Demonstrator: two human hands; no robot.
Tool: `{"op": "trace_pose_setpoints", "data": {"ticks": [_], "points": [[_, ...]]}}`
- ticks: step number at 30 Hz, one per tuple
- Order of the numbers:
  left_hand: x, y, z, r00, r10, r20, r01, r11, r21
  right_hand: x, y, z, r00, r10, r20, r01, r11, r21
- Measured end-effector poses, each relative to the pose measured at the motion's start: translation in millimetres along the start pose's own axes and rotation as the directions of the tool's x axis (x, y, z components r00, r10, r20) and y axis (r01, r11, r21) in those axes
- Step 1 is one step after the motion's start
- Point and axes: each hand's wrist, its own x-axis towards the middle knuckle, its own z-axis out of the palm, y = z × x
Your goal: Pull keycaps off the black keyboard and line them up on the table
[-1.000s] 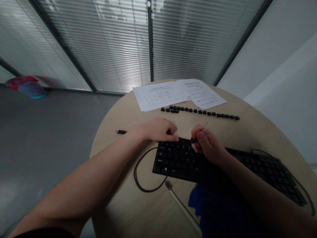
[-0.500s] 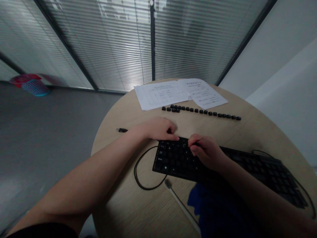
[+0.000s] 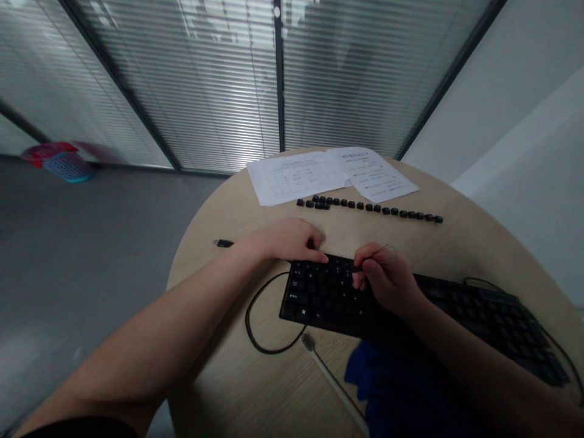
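Note:
A black keyboard [image 3: 319,298] lies across the round table, with bare spots among its far-left keys. My left hand [image 3: 294,239] rests at its far-left edge, thumb on the top rim and the other fingers curled behind, steadying it. Over the keys, my right hand [image 3: 385,274] pinches a wire keycap puller [image 3: 354,266]. Its dark end points left at the upper keys, and thin wire sticks up past the fingers. Whether that end touches a key I cannot tell. Several loose black keycaps [image 3: 360,205] stand in a row beyond the keyboard.
Printed papers [image 3: 301,176] lie at the table's far side. A toothbrush [image 3: 335,383] and blue cloth [image 3: 392,389] are at the near edge. The black cable [image 3: 249,322] loops left of the keyboard, near a USB plug [image 3: 222,243]. A basket [image 3: 68,165] stands on the floor.
My right hand has shifted slightly right and turned, so more of the puller's dark end shows over the keys. My left hand keeps its place on the keyboard.

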Motion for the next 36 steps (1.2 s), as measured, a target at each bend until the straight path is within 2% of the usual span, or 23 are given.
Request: {"op": "trace_pose_setpoints", "data": {"ticks": [2,4,6,9,11,14,16,21,24,31,36], "points": [[0.4,-0.4,0.2,1.0,-0.003,0.007,0.003,1.0,-0.002,2.2,-1.7,-0.5,0.995,-0.001,-0.099,0.008,0.997,0.072],[0.8,-0.2,0.5,1.0,-0.012,0.009,0.012,1.0,-0.004,4.3,-3.4,-0.8,0.969,0.019,-0.246,0.022,0.987,0.161],[0.7,0.1,0.5,1.0,-0.018,0.005,0.018,1.0,-0.004,5.0,-4.8,-0.5,0.949,0.038,-0.313,0.03,0.978,0.207],[-1.0,-0.6,-0.9,1.0,0.004,-0.015,-0.004,0.998,-0.057,2.5,-5.9,0.7,0.978,-0.01,-0.21,0.045,0.986,0.159],[-3.1,-2.3,-2.7,0.999,0.044,-0.028,-0.049,0.978,-0.201,0.1,-5.7,1.0,0.983,-0.065,-0.173,0.082,0.992,0.097],[-6.4,-4.5,-5.5,0.995,0.082,-0.065,-0.103,0.873,-0.476,-1.5,-4.0,0.0,0.969,-0.12,-0.214,0.129,0.991,0.027],[-7.8,-4.7,-6.0,0.994,0.071,-0.077,-0.103,0.793,-0.601,-1.1,-2.9,-0.8,0.963,-0.149,-0.226,0.158,0.987,0.021],[-6.4,-5.4,-0.5,0.993,0.102,-0.051,-0.103,0.606,-0.789,-0.4,-1.7,-0.8,0.957,-0.21,-0.199,0.22,0.975,0.029],[-4.3,-7.3,3.4,0.993,0.096,-0.062,-0.104,0.536,-0.838,-1.3,-1.6,-0.8,0.958,-0.214,-0.189,0.219,0.976,0.005],[-4.0,-8.3,3.7,0.997,0.073,-0.034,-0.07,0.56,-0.825,-2.3,-1.7,-2.7,0.955,-0.266,-0.135,0.255,0.963,-0.091],[-4.4,-15.1,3.1,0.997,0.073,-0.032,-0.069,0.586,-0.808,-1.8,-0.9,-2.0,0.952,-0.301,-0.052,0.291,0.946,-0.144]]}}
